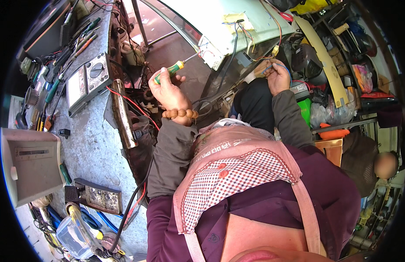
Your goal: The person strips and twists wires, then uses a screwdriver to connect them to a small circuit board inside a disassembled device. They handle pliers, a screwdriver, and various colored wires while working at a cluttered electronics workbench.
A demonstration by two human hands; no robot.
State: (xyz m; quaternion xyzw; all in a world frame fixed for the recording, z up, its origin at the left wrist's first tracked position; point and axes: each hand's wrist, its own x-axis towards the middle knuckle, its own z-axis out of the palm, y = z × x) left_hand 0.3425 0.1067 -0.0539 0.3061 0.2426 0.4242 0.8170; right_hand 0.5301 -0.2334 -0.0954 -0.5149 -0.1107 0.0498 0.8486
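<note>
My left hand (pixel 168 91), with a bracelet of brown beads at the wrist, is closed round the green and yellow handle of a screwdriver (pixel 177 66). Its thin shaft points up and right toward the corner of a white appliance panel (pixel 189 11), where small wires show. Whether the tip touches the panel I cannot tell. Farther right, my right hand (pixel 278 79) pinches a thin blue wire (pixel 289 72) between its fingertips. Just above that hand is a yellowish connector (pixel 275 49) on a cable. More thin wires hang from a taped patch (pixel 238 22) on the panel.
On the left a worn workbench (pixel 95 142) carries an analog multimeter (pixel 87 83), screwdrivers, pliers and a clear plastic box (pixel 74 238). A red lead (pixel 135 104) runs off its edge. Cluttered shelves stand at right, where another person (pixel 361 161) is close by.
</note>
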